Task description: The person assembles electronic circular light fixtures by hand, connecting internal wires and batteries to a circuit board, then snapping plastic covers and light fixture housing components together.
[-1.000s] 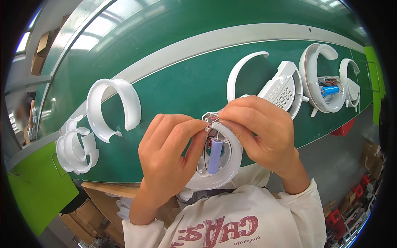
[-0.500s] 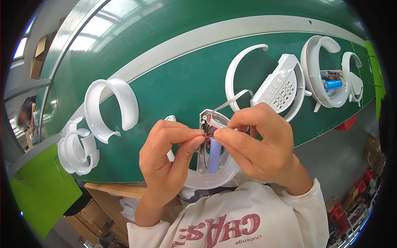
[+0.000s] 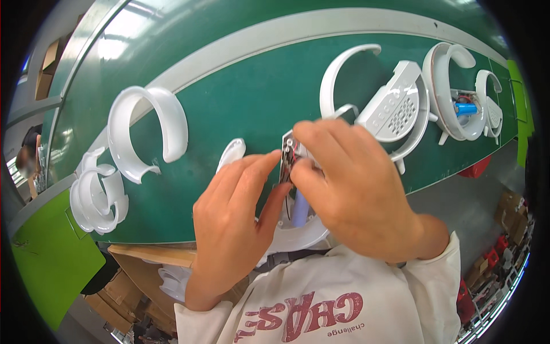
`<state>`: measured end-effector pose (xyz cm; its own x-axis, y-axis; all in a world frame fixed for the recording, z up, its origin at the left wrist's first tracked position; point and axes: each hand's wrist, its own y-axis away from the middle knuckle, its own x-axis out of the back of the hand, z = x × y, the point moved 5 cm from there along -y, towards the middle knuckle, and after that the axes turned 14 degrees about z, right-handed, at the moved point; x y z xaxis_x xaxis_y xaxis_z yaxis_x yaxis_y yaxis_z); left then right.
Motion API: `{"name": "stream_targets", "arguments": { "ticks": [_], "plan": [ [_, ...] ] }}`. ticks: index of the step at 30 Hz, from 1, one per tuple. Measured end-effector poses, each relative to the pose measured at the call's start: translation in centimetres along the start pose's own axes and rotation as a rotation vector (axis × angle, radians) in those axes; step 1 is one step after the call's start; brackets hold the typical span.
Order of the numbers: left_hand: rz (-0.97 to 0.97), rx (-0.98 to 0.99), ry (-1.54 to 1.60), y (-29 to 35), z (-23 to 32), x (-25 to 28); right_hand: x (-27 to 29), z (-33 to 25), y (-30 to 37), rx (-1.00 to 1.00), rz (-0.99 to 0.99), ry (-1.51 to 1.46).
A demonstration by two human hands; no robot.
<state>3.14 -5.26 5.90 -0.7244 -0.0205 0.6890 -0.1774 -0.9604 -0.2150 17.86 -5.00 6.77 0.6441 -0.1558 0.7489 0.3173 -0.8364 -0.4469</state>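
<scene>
A white curved plastic housing lies in front of me at the table's near edge, its compartment uncovered. Inside are a purple cylindrical battery and thin red and black wires. My left hand grips the compartment's left edge between thumb and fingers. From the right, my right hand reaches over the compartment with bent fingers and the thumb pressed in among the wires. What the right fingertips hold is hidden. One end of the white ring shows beyond my left fingers.
A white open ring and stacked curved white shells lie on the green table at left. To the right are a white grilled cover, an opened unit with a blue battery and a smaller ring unit. A cardboard box stands below.
Both hands pinched a thin red wire between them earlier. Now my left fingers have gone to the compartment's edge, and my right hand has moved up and over the compartment.
</scene>
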Motion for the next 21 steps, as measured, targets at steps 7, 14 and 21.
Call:
{"name": "stream_targets", "arguments": {
  "ticks": [7,14,21],
  "plan": [
    [-0.022,-0.012,-0.025,0.0,0.5,0.2,0.0,0.0,-1.1,-0.022,-0.161,0.035],
    [-0.053,0.006,-0.07,0.2,0.2,0.1,-0.3,0.2,-1.4,0.076,-0.439,-0.004],
    [-0.04,-0.002,-0.042,0.2,0.7,0.0,-1.0,0.3,-0.2,0.123,-0.053,0.025]
  ]
}}
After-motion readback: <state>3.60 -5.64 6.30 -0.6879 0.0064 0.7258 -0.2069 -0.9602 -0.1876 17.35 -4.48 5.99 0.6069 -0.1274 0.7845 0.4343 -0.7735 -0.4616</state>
